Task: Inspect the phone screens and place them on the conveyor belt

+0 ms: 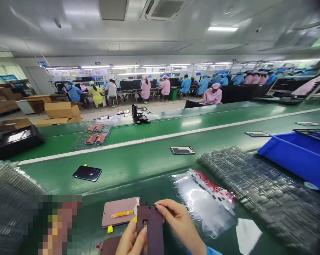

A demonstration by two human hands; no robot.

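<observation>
A dark reddish-brown flat panel (155,230) with a narrow cable in a slot stands between my hands at the bottom centre. My left hand (132,239) grips its left edge, thumb on the front near the slot. The thumb and fingers of my right hand (177,221) pinch its top right corner. Behind my left hand lies a pinkish panel (117,211) with an orange flex cable (122,214) and a yellow tab (110,229). Another brown panel (109,246) lies partly hidden below it.
Clear plastic trays (245,184) are stacked at right, beside plastic films with red tabs (202,198) and a blue bin (295,156). Phone parts (87,173) lie on the green conveyor (138,159). More trays (8,198) stand at left. People (213,94) sit beyond.
</observation>
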